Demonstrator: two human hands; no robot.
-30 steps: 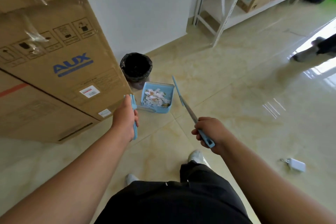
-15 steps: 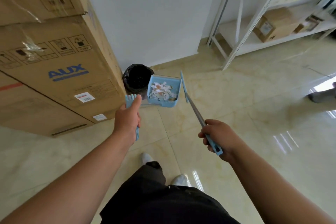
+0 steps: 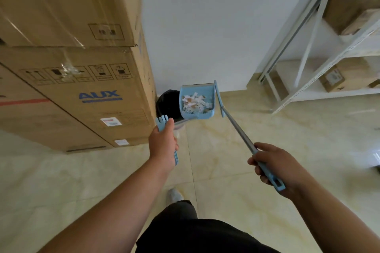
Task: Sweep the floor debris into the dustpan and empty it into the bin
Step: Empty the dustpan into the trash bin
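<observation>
The left hand [image 3: 163,146] had its grip closed around a pale blue plastic dustpan handle [image 3: 161,123], whose comb-toothed end stuck out above the knuckles. The handle's lower end showed below the wrist. Toward one o'clock from that hand hung the pale blue plastic dustpan [image 3: 193,116], lifted off the glossy beige tiled floor [image 3: 236,201]. It carried a heap of white and tan paper scraps [image 3: 195,101].

At the pan's nine o'clock, partly hidden by it, stood the round bin with a black liner [image 3: 167,104]. The bin stood close beside the tall brown cardboard box printed AUX [image 3: 82,98]. The scraps lay inside the pan, not in the bin.

The right hand [image 3: 275,167] had its grip closed around the blue end of a grey metal broom pole [image 3: 236,129], which ran up toward eleven o'clock. There the thin blue broom head [image 3: 219,98], seen edge-on, lay just beside the pan's right wall; whether they touched could not be told.

A white metal shelf rack [image 3: 304,51] holding cardboard cartons [image 3: 333,77] stood at two o'clock in the view. One pale shoe [image 3: 174,195] showed at six o'clock, above black trousers [image 3: 195,232].
</observation>
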